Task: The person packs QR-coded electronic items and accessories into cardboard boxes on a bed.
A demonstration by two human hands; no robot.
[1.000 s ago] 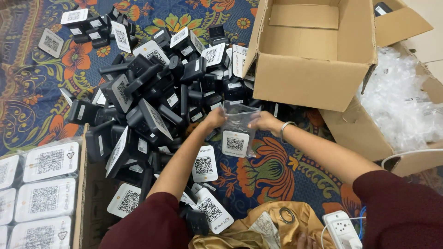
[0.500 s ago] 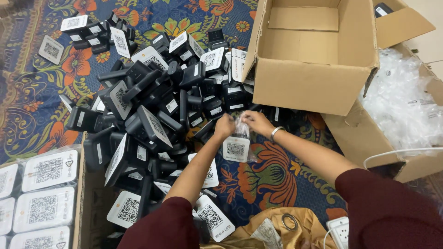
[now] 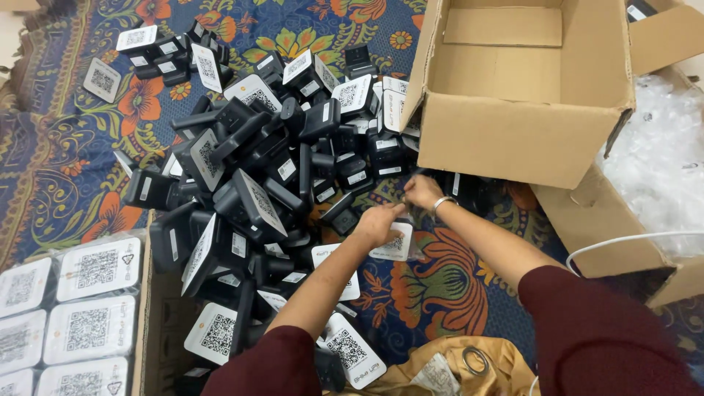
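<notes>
My left hand (image 3: pixel 378 224) and my right hand (image 3: pixel 424 192) meet over the patterned rug, just in front of the open cardboard box (image 3: pixel 513 139). Between them they hold a small clear plastic bag with a white-faced device inside (image 3: pixel 397 246). The left hand covers the bag's upper left part. The fingers of the right hand pinch its top edge. A big heap of black devices with white code labels (image 3: pixel 257 169) lies right beside my left hand.
A second cardboard box (image 3: pixel 594 220) at the right holds crumpled clear bags (image 3: pixel 653 161), and a white cable (image 3: pixel 623 240) runs over it. Bagged white-faced devices (image 3: pixel 73 308) fill a carton at the bottom left. A tan bag (image 3: pixel 455 367) lies near my lap.
Both hands have moved up and to the right with the bagged device, closer to the foot of the open box. The left hand now lies over the bag.
</notes>
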